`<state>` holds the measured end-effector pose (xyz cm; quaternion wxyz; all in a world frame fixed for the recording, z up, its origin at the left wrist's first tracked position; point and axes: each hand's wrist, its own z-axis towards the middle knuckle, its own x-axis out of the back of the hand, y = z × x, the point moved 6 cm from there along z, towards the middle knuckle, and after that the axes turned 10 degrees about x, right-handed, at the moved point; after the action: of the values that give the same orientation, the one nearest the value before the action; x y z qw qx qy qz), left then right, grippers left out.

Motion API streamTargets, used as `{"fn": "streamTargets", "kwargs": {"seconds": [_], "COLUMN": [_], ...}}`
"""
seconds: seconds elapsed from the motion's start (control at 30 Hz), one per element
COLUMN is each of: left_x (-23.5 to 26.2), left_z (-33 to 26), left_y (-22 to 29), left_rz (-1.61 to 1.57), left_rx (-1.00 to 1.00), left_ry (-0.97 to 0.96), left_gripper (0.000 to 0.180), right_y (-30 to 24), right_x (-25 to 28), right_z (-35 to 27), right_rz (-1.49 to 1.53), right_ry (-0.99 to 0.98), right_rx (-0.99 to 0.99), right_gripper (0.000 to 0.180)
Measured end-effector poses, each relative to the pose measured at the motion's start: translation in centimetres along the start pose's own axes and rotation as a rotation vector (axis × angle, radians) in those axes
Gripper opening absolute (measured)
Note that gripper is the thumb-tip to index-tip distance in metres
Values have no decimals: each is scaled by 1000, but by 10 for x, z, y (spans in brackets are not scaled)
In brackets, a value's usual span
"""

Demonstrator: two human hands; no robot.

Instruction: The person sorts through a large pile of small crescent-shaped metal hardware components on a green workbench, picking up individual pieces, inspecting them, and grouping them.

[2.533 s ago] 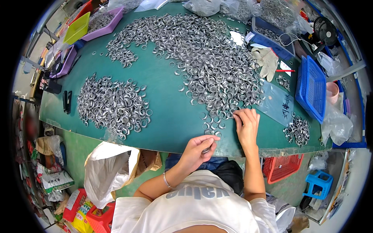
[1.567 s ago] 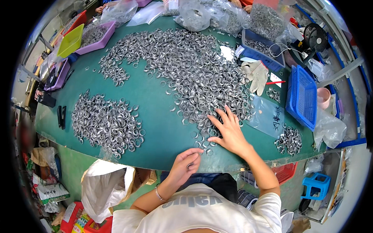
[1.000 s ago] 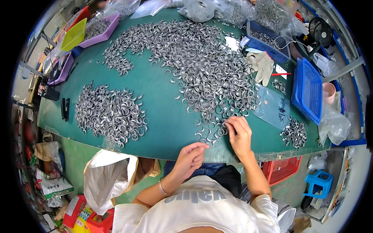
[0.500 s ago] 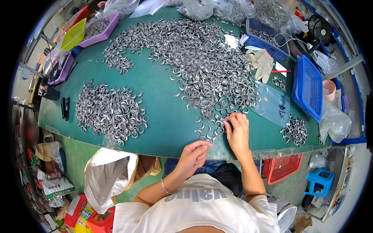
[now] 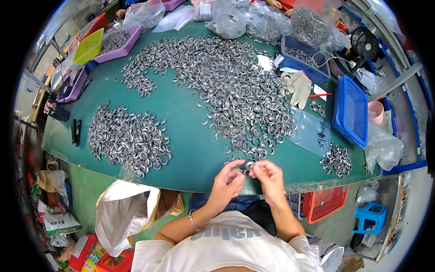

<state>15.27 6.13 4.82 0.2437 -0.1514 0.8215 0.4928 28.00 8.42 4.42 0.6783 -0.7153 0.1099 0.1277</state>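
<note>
Many small grey metal rings lie on the green table. Close to the near edge, my right hand (image 5: 269, 179) is closed in a pinch on a metal ring (image 5: 249, 166). Facing it is my left hand (image 5: 226, 182), its index finger stretched toward that ring and its thumb apart from the finger; I see nothing gripped in it. A few loose rings lie just behind the fingertips, partly hidden by them. Beyond my hands spreads the large heap of rings (image 5: 231, 90). A second ring pile (image 5: 129, 138) is to the left, and a smaller ring pile (image 5: 336, 161) to the right.
A clear plastic bag (image 5: 310, 133) and a work glove (image 5: 299, 88) lie right of the large heap. Stacked blue baskets (image 5: 351, 113) and a black fan (image 5: 364, 43) stand at the right. A black stapler (image 5: 76, 132) is far left. Below the edge hangs an open white sack (image 5: 113, 217).
My right hand has drawn back from the heap toward the near edge and now pinches a ring. My left hand's index finger and thumb have spread apart. The whole view has shifted slightly.
</note>
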Motion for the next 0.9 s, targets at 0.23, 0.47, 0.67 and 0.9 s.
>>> {"fn": "streamTargets", "kwargs": {"seconds": [0.23, 0.47, 0.67, 0.9], "left_x": [12, 15, 14, 8], "left_z": [8, 8, 5, 4], "left_y": [-10, -15, -14, -16], "left_rz": [-100, -422, -343, -265], "left_rx": [134, 271, 282, 232], "left_ry": [17, -196, -144, -128], "left_gripper": [23, 24, 25, 24], "right_y": [-49, -36, -29, -29], "right_x": [-36, -2, 4, 15], "right_z": [-9, 24, 25, 7], "right_rz": [-845, -1396, -1382, -507], "right_ry": [-282, -20, -17, 114], "right_rx": [644, 639, 746, 473], "right_gripper": [16, 19, 12, 8]}}
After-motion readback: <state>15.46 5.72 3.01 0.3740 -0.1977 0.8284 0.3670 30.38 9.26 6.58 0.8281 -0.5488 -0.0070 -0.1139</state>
